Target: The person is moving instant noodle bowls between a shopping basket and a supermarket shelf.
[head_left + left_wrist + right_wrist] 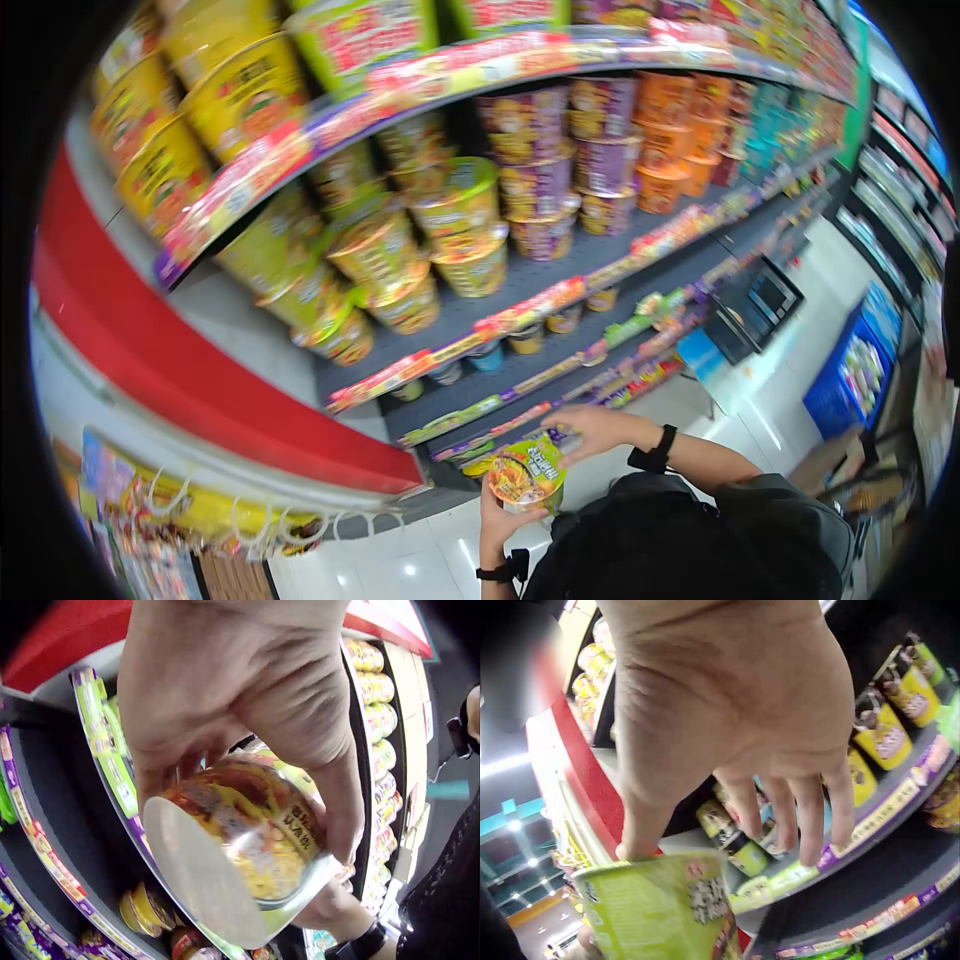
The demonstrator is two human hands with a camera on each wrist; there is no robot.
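The item under inspection is a round cup of instant noodles with a lime-green printed wall and a picture lid (527, 472). It lies between the two hands, directly in the grasp of the left hand (507, 515), which is the nearer of the two. That hand holds it with the thumb on one side and the fingers on the other.

Governing relation: the cup's axis runs from lid to base, the printed lid facing up toward the head. In the left wrist view a pale disc-shaped end, judged to be the base, is turned toward the left wrist.

The right hand (597, 432) is on the far side of the cup from the left palm. Its thumb (641, 825) touches the cup's rim; its other fingers (810, 817) extend past the cup, apart from it, so its hold is judged slight.

Ahead of both hands is a dark grey shelf (600, 258) carrying stacked cups. Left of the left hand runs a smooth red curved panel (220, 390).
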